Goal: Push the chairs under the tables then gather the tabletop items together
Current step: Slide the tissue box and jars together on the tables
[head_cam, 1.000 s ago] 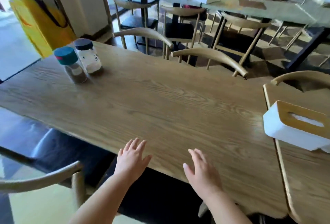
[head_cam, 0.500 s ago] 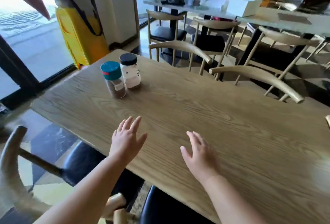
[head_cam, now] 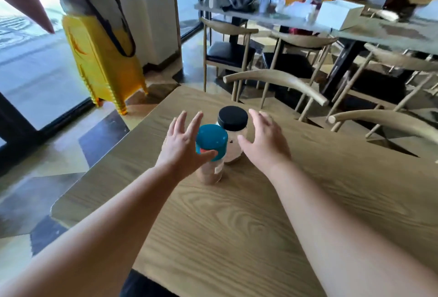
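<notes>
1. Right now your left hand [head_cam: 182, 147] is spread wide at the left of the teal-lidded jar [head_cam: 211, 152], thumb touching or just short of the lid's near edge, nothing gripped; your right hand [head_cam: 265, 140] is equally spread at the right of the black-lidded jar [head_cam: 232, 133], also holding nothing
2. Both jars stand upright, touching or nearly so, near the far left corner of the wooden counter [head_cam: 237, 225], the teal one nearer you
3. Judge them as light to middling: clear, stiff walls, each partly filled with powder or granules. Whether glass or plastic you cannot tell, so treat them as breakable
4. Take each by the body below the lid, fingers wrapped round; a lid-only grip may slip or twist the cap loose. The smooth walls could slide in a loose hand
5. Close evenly, since a one-sided nudge would knock one jar into the other
6. The counter is flat, grained wood, bare apart from the jars, so sliding them is an option
7. Beyond its far edge stand curved-back chairs [head_cam: 279, 81]; a yellow stand [head_cam: 102, 64] sits by the glass door at the left, with another laden table [head_cam: 379, 33] further off
</notes>
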